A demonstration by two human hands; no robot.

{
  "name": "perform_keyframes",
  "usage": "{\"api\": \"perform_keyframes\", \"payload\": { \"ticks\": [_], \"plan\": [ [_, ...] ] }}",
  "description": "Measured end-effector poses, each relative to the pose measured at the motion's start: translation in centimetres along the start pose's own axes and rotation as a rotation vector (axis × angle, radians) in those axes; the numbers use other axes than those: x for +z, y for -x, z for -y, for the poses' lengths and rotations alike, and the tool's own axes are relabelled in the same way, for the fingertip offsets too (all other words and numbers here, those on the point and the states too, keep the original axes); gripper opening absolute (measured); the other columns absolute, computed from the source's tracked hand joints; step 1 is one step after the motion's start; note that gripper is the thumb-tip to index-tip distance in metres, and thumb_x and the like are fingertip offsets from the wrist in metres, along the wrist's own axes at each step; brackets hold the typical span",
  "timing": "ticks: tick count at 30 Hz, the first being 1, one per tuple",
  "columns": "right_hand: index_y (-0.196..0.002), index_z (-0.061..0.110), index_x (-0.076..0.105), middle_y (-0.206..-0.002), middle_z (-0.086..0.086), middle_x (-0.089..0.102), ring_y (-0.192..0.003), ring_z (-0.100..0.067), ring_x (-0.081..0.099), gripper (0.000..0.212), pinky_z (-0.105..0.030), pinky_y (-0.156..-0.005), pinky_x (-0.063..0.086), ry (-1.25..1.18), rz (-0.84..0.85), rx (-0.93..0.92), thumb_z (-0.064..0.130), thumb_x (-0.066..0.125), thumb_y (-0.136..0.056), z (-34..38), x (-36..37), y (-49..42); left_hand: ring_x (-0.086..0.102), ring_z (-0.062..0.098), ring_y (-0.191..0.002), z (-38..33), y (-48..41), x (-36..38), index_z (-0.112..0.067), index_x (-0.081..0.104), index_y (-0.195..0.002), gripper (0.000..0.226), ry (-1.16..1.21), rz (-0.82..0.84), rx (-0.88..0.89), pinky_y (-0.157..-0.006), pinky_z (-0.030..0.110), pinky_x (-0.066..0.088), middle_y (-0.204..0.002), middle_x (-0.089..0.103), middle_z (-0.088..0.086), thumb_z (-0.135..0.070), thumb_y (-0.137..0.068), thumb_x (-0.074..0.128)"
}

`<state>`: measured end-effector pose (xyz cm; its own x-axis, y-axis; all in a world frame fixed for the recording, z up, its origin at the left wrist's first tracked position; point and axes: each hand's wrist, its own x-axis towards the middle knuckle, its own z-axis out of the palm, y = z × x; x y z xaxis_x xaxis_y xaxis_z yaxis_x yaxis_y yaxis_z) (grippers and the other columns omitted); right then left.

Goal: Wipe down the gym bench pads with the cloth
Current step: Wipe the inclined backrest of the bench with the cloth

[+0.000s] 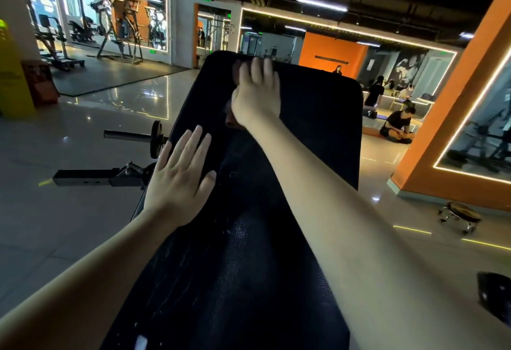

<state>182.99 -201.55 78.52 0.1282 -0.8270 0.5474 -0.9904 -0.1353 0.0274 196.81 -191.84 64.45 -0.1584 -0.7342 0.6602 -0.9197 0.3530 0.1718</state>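
Black textured gym bench pad point(318, 134) slopes from the near edge of view up to a rounded far end, filling the middle of the scene; faint pale streaks mark its near part. Left hand point(179, 181) lies flat on the pad's left edge, fingers straight and slightly spread, holding nothing. Right hand point(255, 95) reaches to the far end and presses on a dark brownish cloth point(231, 118), which peeks out on the hand's left side. The fingers there are blurred, so whether they curl round the cloth or only press it I cannot tell. Left of the pad stand a dark metal peg with a round collar point(124, 135) and a black square steel tube point(83, 179). Near the orange pillar point(456, 128) on the right stands a round stool on castors point(460, 211) — well apart from the bench.
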Motion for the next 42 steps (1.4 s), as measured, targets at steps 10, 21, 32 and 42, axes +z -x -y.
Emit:
{"api": "perform_keyframes", "payload": {
  "ticks": [10, 21, 32, 42],
  "plan": [
    [-0.158, 0.013, 0.015, -0.166, -0.010, 0.003, -0.152, -0.032, -0.005, 0.054, -0.043, -0.123, 0.006, -0.056, -0.055, 0.299, 0.028, 0.027, -0.107, -14.9, -2.6, 2.1, 0.009, 0.022, -0.152, 0.2, -0.2, 0.4, -0.010, 0.021, -0.156, 0.072, -0.015, -0.018, 0.006, -0.123, 0.043, 0.006, -0.164, 0.012, 0.005, -0.046, -0.094, 0.022],
    [-0.158, 0.014, 0.008, -0.166, -0.007, -0.008, -0.151, -0.026, -0.014, 0.060, -0.044, -0.124, 0.000, -0.022, 0.022, -0.120, 0.029, 0.031, -0.105, -1.0, 1.1, 10.4, 0.004, 0.020, -0.152, -0.3, 0.5, 0.2, -0.007, 0.014, -0.156, 0.074, -0.031, -0.002, -0.029, -0.123, 0.040, 0.002, -0.164, 0.008, 0.007, -0.046, -0.093, 0.015],
    [-0.158, 0.012, 0.008, -0.165, -0.012, -0.004, -0.152, -0.032, -0.007, 0.063, -0.044, -0.124, 0.004, -0.117, -0.142, 0.487, 0.026, 0.035, -0.103, -7.6, 0.3, 15.3, 0.003, 0.021, -0.152, -0.7, 0.7, 0.1, -0.008, 0.014, -0.157, 0.076, -0.036, 0.013, -0.082, -0.123, 0.041, 0.002, -0.165, 0.005, 0.007, -0.047, -0.091, 0.014],
    [-0.157, 0.013, 0.018, -0.166, -0.006, 0.000, -0.152, -0.022, -0.007, 0.059, -0.041, -0.124, 0.000, -0.068, 0.096, -0.385, 0.020, 0.038, -0.101, -2.8, 2.0, 19.9, -0.004, 0.019, -0.151, 0.3, 2.2, -0.5, -0.009, 0.015, -0.157, 0.077, 0.023, 0.082, 0.001, -0.122, 0.036, -0.005, -0.164, 0.002, 0.006, -0.049, -0.091, 0.012]
  ]
}}
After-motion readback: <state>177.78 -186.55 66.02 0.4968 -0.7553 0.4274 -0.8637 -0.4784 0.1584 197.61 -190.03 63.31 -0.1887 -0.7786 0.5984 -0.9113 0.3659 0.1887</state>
